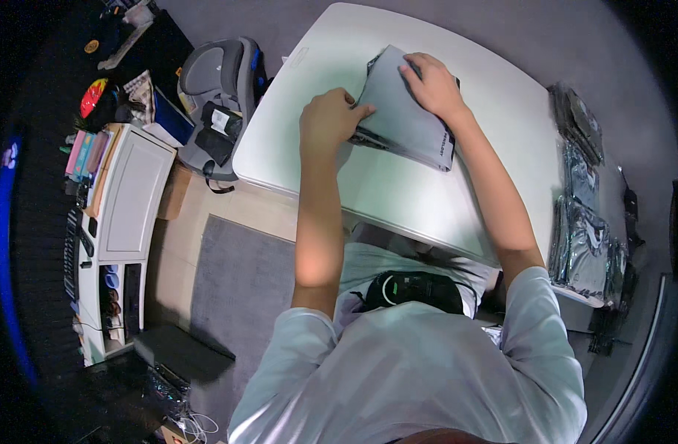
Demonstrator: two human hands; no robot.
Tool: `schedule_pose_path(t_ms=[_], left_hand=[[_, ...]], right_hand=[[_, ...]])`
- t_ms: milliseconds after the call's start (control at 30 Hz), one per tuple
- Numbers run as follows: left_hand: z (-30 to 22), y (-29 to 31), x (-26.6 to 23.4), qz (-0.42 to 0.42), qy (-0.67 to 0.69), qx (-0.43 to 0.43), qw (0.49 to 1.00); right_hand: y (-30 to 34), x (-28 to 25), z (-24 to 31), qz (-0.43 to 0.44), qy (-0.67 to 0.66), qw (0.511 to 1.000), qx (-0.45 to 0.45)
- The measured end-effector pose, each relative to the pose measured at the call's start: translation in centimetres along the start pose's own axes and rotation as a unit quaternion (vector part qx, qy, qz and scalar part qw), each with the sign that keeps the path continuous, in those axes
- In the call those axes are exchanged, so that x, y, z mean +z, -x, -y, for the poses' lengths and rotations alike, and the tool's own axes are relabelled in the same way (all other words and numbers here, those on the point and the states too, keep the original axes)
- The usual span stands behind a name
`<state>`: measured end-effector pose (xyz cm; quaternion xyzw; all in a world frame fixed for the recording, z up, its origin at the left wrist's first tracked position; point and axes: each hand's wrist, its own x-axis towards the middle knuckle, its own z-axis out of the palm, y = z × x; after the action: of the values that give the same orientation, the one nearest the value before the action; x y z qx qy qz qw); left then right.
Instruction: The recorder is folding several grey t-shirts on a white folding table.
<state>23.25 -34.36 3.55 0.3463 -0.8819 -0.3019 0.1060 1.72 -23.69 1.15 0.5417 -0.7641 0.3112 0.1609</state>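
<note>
A flat grey package [405, 111], looking like something folded in a plastic bag with dark, shiny edges, lies at an angle on the white table [280, 140]. At its left edge is my left hand [330, 122], fingers curled and thumb reaching over the border; the tips of the curled fingers are partly hidden. My right hand [434, 85] rests on the package's upper right part, its fingers stretched out over the surface near the far edge.
Stacks of clear-bagged folded items [583, 222] line the table's right end. Left of the table stand a grey child car seat [217, 81] with dark packages on it and a white cabinet [135, 192]. A grey mat [239, 288] covers the floor behind.
</note>
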Motion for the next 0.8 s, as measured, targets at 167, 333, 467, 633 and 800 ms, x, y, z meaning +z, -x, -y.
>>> schedule_pose_path(t_ms=[167, 333, 467, 633, 800], left_hand=[[0.3, 1.9, -0.1, -0.04, -0.047, -0.011, 0.998], [-0.4, 1.8, 1.1, -0.013, 0.019, -0.045, 0.999], [1.6, 1.6, 1.5, -0.002, 0.094, -0.037, 0.995], [0.3, 1.0, 1.4, 0.022, 0.162, 0.002, 0.987], [-1.6, -1.3, -0.3, -0.026, 0.166, 0.057, 0.984]], right_hand=[[-4.0, 3.0, -1.1, -0.003, -0.023, 0.997, -0.078], [-9.6, 3.7, -3.7, 0.354, -0.116, 0.927, -0.052], [-11.8, 3.8, -1.5, 0.507, -0.147, 0.849, 0.028], [-13.0, 1.8, -2.7, 0.484, -0.051, 0.872, -0.043], [-13.0, -5.4, -4.8, 0.41, -0.08, 0.908, -0.026]])
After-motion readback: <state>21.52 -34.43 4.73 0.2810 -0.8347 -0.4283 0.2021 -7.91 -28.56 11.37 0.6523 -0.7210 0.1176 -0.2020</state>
